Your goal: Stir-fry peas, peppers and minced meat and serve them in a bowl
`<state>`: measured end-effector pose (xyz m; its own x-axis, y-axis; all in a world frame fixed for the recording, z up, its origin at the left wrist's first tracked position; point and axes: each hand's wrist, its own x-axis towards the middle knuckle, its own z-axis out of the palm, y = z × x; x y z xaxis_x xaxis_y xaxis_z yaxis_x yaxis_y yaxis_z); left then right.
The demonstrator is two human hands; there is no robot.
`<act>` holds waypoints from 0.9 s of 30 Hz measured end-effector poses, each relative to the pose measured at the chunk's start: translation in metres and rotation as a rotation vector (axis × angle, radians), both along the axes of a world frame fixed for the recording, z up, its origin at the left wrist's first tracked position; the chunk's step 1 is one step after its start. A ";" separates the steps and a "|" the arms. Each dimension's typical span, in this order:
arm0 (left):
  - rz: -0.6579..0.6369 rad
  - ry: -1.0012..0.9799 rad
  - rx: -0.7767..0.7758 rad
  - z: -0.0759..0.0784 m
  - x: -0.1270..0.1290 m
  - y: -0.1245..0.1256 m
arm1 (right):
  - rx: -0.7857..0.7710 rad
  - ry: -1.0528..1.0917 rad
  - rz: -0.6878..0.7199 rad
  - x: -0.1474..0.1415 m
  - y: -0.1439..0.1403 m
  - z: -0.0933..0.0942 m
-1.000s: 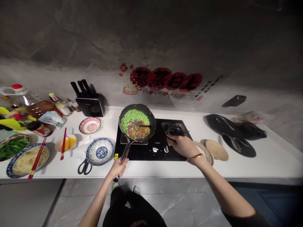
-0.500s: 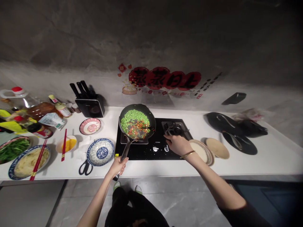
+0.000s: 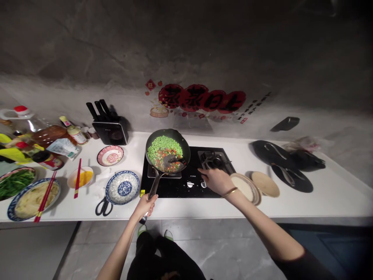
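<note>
My left hand [image 3: 145,205] is closed around the handle of a dark frying pan [image 3: 186,142], which rests over the left burner of the cooktop. In the pan, green peas [image 3: 163,144] lie toward the far side and chopped red and orange bits are mixed in toward the near side. Over the right part of the cooktop, my right hand [image 3: 217,181] grips a black spatula [image 3: 169,159]. The spatula's head lies among the food, while its dark handle is hard to make out against the black glass.
Right of the cooktop [image 3: 169,191] sit a bowl [image 3: 244,186], a wooden lid [image 3: 265,184] and dark pan lids [image 3: 293,177]. To the left are a blue-patterned plate [image 3: 122,188], scissors [image 3: 103,206], a bowl of egg [image 3: 92,171], a knife block [image 3: 110,132] and several bottles.
My right hand has shifted slightly left, and the spatula's head now shows broadly in the near part of the food. My left hand stays on the pan handle.
</note>
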<state>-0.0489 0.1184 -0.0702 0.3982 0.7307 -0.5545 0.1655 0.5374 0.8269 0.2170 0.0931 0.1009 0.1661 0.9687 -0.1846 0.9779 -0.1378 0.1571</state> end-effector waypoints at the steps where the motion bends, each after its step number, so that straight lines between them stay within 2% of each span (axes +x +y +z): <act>1: 0.001 -0.005 -0.002 0.000 0.000 0.000 | -0.009 0.022 -0.025 0.005 -0.001 0.003; 5: 0.002 -0.020 -0.008 -0.005 -0.001 -0.001 | 0.070 0.025 -0.055 0.010 0.006 0.003; 9: -0.005 -0.023 0.010 -0.008 -0.003 0.000 | 0.088 0.043 0.085 -0.002 0.014 -0.011; 11: -0.013 -0.014 0.004 -0.007 -0.003 0.001 | 0.051 0.036 0.145 -0.005 0.010 -0.009; 13: -0.018 -0.005 0.000 -0.004 -0.003 0.001 | 0.005 0.003 0.147 -0.004 0.001 0.002; 17: -0.020 -0.004 0.022 -0.002 -0.003 0.001 | -0.052 -0.062 0.035 0.005 -0.009 0.036; 20: -0.022 0.005 0.022 -0.005 -0.003 0.000 | -0.112 -0.063 0.005 0.006 -0.005 0.046; 23: -0.028 0.012 0.024 -0.009 -0.003 0.001 | -0.111 0.019 0.036 0.002 0.004 0.033; 27: -0.028 0.014 0.036 -0.009 -0.002 0.001 | 0.020 0.054 -0.019 -0.005 0.015 0.005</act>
